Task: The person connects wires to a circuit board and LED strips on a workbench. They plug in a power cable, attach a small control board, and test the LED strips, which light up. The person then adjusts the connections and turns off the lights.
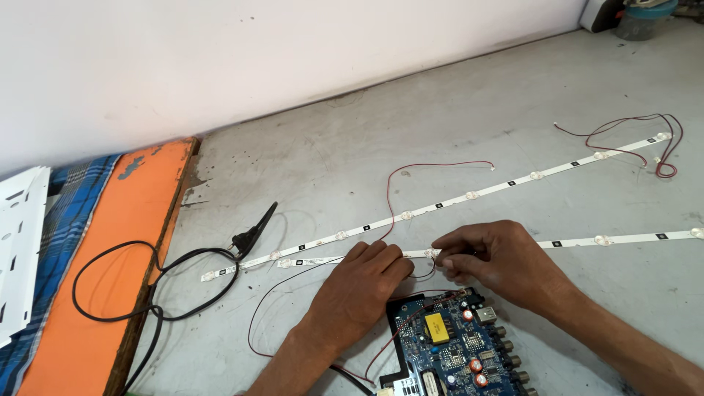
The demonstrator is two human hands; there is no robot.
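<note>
now both my hands are working at one spot on the nearer led strip (623,238), a thin white strip lying flat across the grey counter (469,110). my left hand (359,290) is lying knuckles up, its fingertips pressing down on the strip just left of the joint. my right hand (499,260) is pinching with thumb and forefinger at the same spot, where a thin red wire (253,323) is meeting the strip; whether the fingers are gripping the wire end or the strip itself i cannot tell. a second led strip (469,196) is running parallel just behind, and another red wire (418,167) is looping over it. a blue circuit board (447,345) is sitting just below my hands, near the front edge of the view. a black power cable (158,282) with its plug (253,233) is lying to the left, partly across an orange board (125,249). a coiled red wire (664,158) is resting by the far end of the second strip.
</note>
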